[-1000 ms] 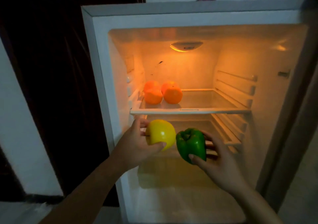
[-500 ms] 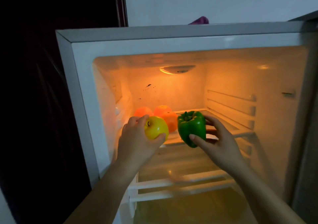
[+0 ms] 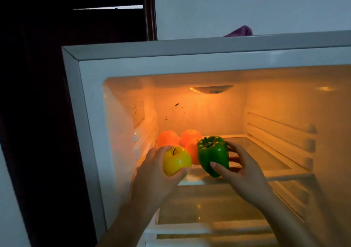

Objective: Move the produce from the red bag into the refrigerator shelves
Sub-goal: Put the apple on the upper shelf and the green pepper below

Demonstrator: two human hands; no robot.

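Left hand: your left hand (image 3: 154, 174) is curled around one yellow apple (image 3: 176, 160), with the thumb under it and the fingers behind it.
Right hand: your right hand (image 3: 245, 176) grips one green bell pepper (image 3: 212, 154); the thumb lies on its front and the fingers spread on its far side.
Apple: you hold it stem up, in front of the left part of the upper shelf (image 3: 266, 157), not resting on it.
Pepper: it is upright, stem on top, just beside the apple on the right, above the front edge of that shelf. I cannot tell if its bottom touches the shelf.
Oranges: you can count three oranges (image 3: 168, 138) at the back left of the upper shelf. The front one is partly hidden between the apple and the pepper.
Shelves: two are seen inside the refrigerator (image 3: 171, 51), the upper one and a lower shelf (image 3: 209, 208) below your wrists.
Writing: one pale rectangular label (image 3: 138, 114) sits on the left inner wall, too blurred to read. Some dark specks (image 3: 176, 105) mark the back wall.
Lamp: one lamp (image 3: 210, 89) glows orange at the top of the back wall.
Rails: moulded rails (image 3: 281, 127) run along the right inner wall.
Outside: one purple cloth (image 3: 239, 32) lies on top of the refrigerator, and a dark door (image 3: 76, 95) stands to the left.
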